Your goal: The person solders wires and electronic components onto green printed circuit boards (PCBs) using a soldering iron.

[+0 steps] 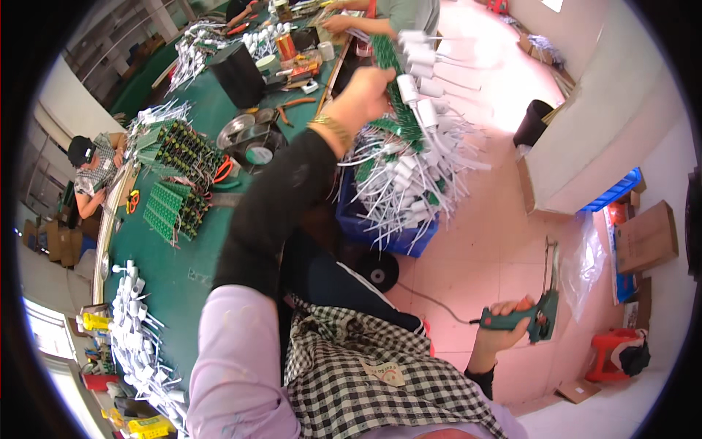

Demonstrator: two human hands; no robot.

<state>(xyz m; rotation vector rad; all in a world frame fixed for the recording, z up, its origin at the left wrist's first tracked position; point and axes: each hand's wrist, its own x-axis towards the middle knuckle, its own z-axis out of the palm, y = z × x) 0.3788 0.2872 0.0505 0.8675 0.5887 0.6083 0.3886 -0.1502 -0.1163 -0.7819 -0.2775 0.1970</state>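
Observation:
My left hand (363,95) is raised above a blue crate, its fingers closed on a green circuit board (404,110). A row of white cylindrical parts (426,113) with thin white wires juts from the board's right side. Under it, the blue crate (387,241) is heaped with similar white parts and wires (402,186). Lower right, my right hand (504,325) is wrapped round the handle of a green glue gun (540,318). A bent wire stand (550,271) rises from the gun, and its grey cord (435,300) runs leftward from the handle.
The green worktable (205,271) on the left bears stacked circuit boards (179,157), white wired parts (139,329), a black box (236,75) and orange-handled pliers (295,106). Co-workers sit or stand beyond it. To the right are a pillar (599,132), a cardboard box (646,238) and a red stool (613,351).

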